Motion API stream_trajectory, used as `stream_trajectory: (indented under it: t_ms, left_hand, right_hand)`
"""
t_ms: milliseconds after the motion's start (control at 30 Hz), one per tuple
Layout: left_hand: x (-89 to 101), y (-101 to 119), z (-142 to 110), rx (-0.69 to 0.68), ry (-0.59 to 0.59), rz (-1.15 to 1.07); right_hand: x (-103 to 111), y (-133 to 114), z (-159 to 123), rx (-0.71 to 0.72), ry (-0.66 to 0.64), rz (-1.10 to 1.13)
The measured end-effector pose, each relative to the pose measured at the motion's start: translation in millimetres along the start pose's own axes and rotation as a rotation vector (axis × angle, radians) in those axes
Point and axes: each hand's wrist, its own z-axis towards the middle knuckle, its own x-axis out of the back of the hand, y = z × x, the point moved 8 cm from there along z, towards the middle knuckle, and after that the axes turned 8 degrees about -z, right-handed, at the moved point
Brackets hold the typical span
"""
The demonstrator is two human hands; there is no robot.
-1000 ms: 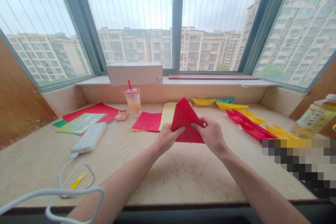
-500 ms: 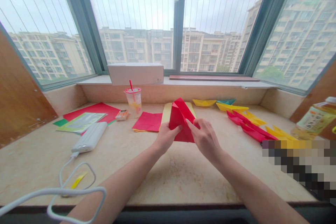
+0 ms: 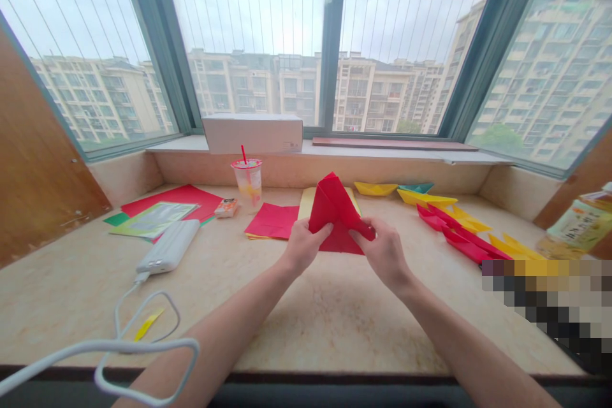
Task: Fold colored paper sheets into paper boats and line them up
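Observation:
Between my hands is a red folded paper [image 3: 337, 213], held up over the counter with a peak at its top and its sides slanting down. My left hand [image 3: 306, 245] pinches its left lower edge, thumb on the near face. At the right lower corner my right hand [image 3: 382, 242] grips it between thumb and fingers. Behind it a pale yellow sheet [image 3: 306, 201] lies partly hidden. To the left is a stack of red paper squares [image 3: 272, 221] with yellow ones beneath.
Folded paper boats, yellow [image 3: 425, 198], red [image 3: 463, 239] and teal [image 3: 415, 188], line the right. A bottle [image 3: 581, 223] stands far right. On the left are a drink cup [image 3: 247, 182], a small packet [image 3: 226, 208], a white power bank [image 3: 169, 247] with its cable [image 3: 143, 346], and coloured sheets [image 3: 186, 194].
My right hand has moved outward and down to the paper's right corner, drawing that side wider. The paper's front now faces me more flatly. The view has shifted slightly.

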Motion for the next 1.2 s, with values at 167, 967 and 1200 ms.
stream_trajectory:
  t_ms: [167, 967, 1200]
  left_hand:
    - [-6.1, 1, -4, 0.035, 0.014, -0.123]
    - [0.7, -5, -1, 0.067, 0.089, -0.363]
    - [-0.9, -3, 1, 0.060, 0.031, -0.307]
  right_hand:
    - [6, -17, -5, 0.173, 0.042, -0.195]
    - [-21, -61, -31, 0.792, -0.157, -0.293]
    - [-8, -33, -9, 0.424, -0.059, 0.080]
